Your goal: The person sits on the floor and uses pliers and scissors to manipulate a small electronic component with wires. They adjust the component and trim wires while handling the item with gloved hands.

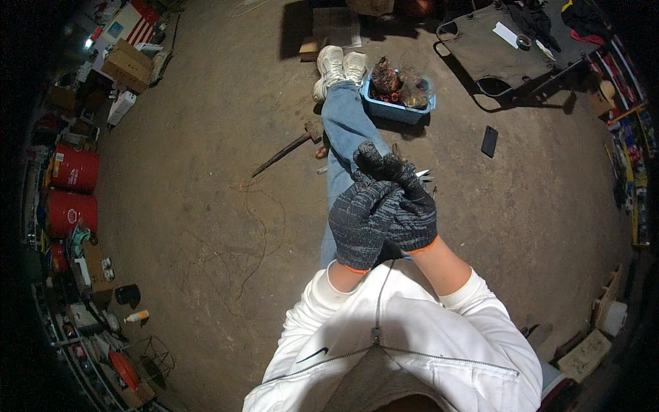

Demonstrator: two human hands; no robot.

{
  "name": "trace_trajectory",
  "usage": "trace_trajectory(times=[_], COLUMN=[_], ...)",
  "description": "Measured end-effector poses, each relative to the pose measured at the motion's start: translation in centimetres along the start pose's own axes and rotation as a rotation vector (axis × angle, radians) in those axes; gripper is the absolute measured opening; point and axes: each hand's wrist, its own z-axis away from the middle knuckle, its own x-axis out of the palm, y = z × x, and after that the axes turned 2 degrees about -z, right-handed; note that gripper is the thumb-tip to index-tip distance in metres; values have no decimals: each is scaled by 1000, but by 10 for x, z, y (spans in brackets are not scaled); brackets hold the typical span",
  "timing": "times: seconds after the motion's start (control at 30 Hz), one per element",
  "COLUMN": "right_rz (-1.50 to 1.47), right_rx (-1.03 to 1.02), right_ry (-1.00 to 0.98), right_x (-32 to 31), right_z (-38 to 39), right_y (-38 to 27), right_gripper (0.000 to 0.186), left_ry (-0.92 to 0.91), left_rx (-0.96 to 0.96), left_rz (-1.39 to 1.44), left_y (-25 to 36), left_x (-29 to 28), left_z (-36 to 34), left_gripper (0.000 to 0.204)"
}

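Observation:
My left hand [362,221] and my right hand [416,218] are pressed together over my lap, both in dark grey knitted work gloves with orange cuffs. Their fingers are closed and overlap, with dark fingertips at the top of the bundle. Whatever lies between them, if anything, is hidden. Shiny pointed metal pieces [424,176] show just past my right hand; I cannot tell whether they touch it. Beneath the gloves stretches a leg in blue jeans [349,117], ending in pale sneakers. Left of that leg, a hammer [288,151] with a long handle lies on the floor.
A blue plastic basket [400,113] holding bagged, copper-coloured material stands beyond my hands. A black phone [489,141] lies on the floor to the right, near a dark low table [473,42]. Red drums [73,213] and boxes line the left side. Thin wire [263,233] trails across the floor.

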Motion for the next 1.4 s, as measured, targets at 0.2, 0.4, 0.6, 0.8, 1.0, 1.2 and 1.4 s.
trace_trajectory(times=[0.2,0.4,0.6,0.8,1.0,1.2,1.4], right_rz=[129,72,280,325,429,775,1391], right_rx=[39,74,70,167,183,79,-135], right_ry=[-57,-24,127,-28,-6,-153,-60], right_x=[15,13,9,6,7,9,-8], right_z=[2,2,7,8,5,4,-1], right_y=[-7,-10,-8,-17,-22,-22,-19], right_gripper=[42,42,45,47,45,47,49], left_ry=[-28,-21,11,-55,-127,-117,-96], left_rx=[-230,-170,-313,-485,-385,-344,-654], left_rz=[367,277,340,611,595,521,828], left_y=[-1,-7,-3,-11,-28,-28,-36], left_x=[10,15,9,-4,-2,-5,6], left_z=[3,7,8,8,15,16,20], left_gripper=[24,21,18,16,23,20,12])
